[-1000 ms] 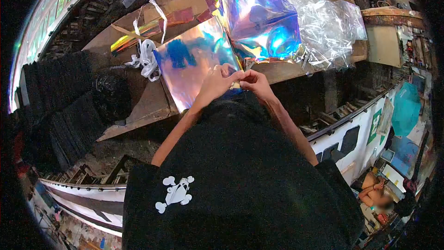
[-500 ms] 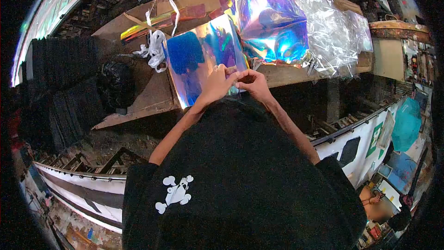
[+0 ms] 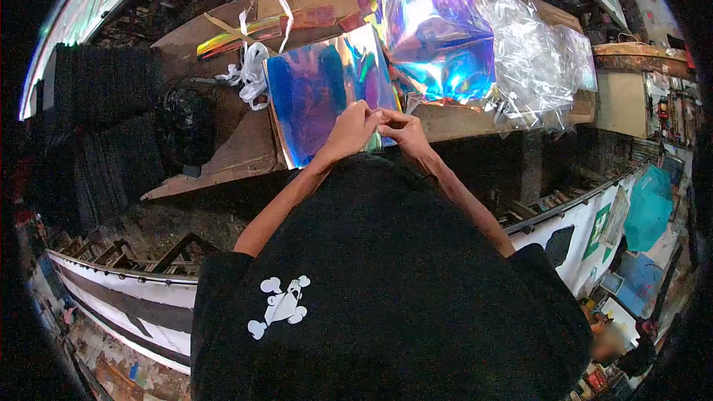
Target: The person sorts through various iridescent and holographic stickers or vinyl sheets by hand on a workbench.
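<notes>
A black shirt (image 3: 416,275) with a white print (image 3: 282,308) fills the near part of the view. Beyond it, the left hand (image 3: 351,134) and right hand (image 3: 405,132) meet at the fingertips, thumbs and fingers bent together as in a pinch — whether anything is caught between them is too small to tell. Both are over the near right corner of the iridescent sheet (image 3: 308,96), the left hand overlapping its surface and the right beside its edge. The sheet lies flat on brown cardboard (image 3: 223,150), shining blue, violet and pale gold.

Touching or just beside its left edge is a tangle of white ties (image 3: 255,78); I cannot tell which. On its right lies a creased piece of iridescent film (image 3: 438,41), and past that a heap of crumpled clear plastic (image 3: 527,59). Farther back on the cardboard is a narrow shiny strip (image 3: 238,38). Off to the left stands a dark ridged stack (image 3: 108,85) — its material unclear. To the right, well apart from the hands, is a teal shape (image 3: 648,212).
</notes>
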Demonstrator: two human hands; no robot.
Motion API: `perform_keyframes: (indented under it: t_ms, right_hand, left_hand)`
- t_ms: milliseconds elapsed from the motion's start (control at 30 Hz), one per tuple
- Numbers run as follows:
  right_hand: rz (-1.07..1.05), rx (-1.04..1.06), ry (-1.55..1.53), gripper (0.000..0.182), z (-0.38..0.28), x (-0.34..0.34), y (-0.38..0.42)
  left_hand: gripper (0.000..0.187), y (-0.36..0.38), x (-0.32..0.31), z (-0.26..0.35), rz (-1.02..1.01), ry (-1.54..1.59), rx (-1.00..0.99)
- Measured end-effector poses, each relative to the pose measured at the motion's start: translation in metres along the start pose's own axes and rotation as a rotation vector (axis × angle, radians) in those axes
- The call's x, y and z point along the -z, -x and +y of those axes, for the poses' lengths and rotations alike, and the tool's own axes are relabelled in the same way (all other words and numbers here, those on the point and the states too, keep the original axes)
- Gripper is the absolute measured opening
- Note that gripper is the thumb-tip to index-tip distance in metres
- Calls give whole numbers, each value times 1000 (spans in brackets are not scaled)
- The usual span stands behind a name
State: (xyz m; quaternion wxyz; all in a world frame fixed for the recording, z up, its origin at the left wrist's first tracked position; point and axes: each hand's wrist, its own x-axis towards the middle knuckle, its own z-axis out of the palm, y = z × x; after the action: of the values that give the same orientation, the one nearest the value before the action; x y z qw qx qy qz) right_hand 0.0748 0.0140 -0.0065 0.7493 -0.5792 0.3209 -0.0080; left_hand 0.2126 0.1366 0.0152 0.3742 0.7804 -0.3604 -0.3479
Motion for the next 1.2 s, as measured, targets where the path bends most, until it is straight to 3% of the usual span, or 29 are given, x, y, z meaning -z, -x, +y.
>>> perform_keyframes:
  t_ms: [233, 333, 533, 733, 933, 1200]
  right_hand:
    - [-91, 58, -90, 50, 13, 6, -5]
    - [-151, 26, -208, 51, 4, 4, -3]
    - [-141, 32, -61, 51, -28, -3, 0]
    - [-187, 79, -134, 48, -26, -6, -8]
    - [-148, 122, -75, 45, -28, -8, -6]
    - [-133, 124, -15, 39, -48, -21, -6]
  left_hand:
    - [42, 2, 8, 4, 83, 33, -10]
    - [47, 7, 16, 14, 46, 46, 113]
    - [45, 17, 34, 32, 63, 85, 166]
    - [44, 18, 33, 26, 92, 209, 181]
    - [47, 22, 42, 45, 205, 43, 103]
    - [45, 23, 52, 49, 184, 146, 197]
